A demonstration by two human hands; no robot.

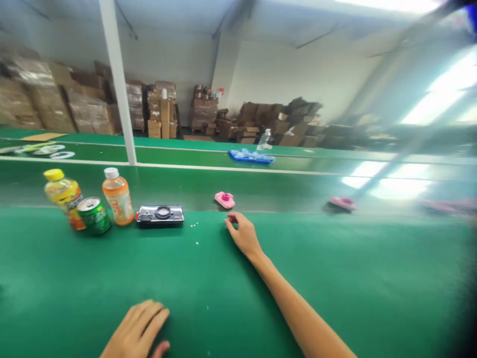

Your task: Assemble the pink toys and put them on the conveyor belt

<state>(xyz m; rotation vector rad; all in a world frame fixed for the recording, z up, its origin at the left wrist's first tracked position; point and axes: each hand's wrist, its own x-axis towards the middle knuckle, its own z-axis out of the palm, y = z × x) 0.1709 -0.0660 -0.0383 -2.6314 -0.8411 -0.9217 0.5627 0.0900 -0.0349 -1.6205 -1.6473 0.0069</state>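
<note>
My right hand [242,233] reaches forward over the green table, its thumb and fingers apart with nothing between them. Just beyond its fingertips lies a small pink plastic piece [224,199] with a darker pink round knob, on the belt behind the table edge. Hand and piece look slightly apart. Near the bottom edge my left hand [139,330] rests low over the table, palm down and fingers extended, holding nothing. Further right on the belt is another pink piece [343,203], and a blurred pink shape [449,206] lies at the far right.
At the left stand a yellow-capped bottle [64,196], a green can [94,217] and an orange drink bottle [118,196]. Beside them lies a phone in a case [160,215]. Farther back are a blue tray [250,156], a clear bottle [264,139], a white post [118,82] and stacked cartons [160,112].
</note>
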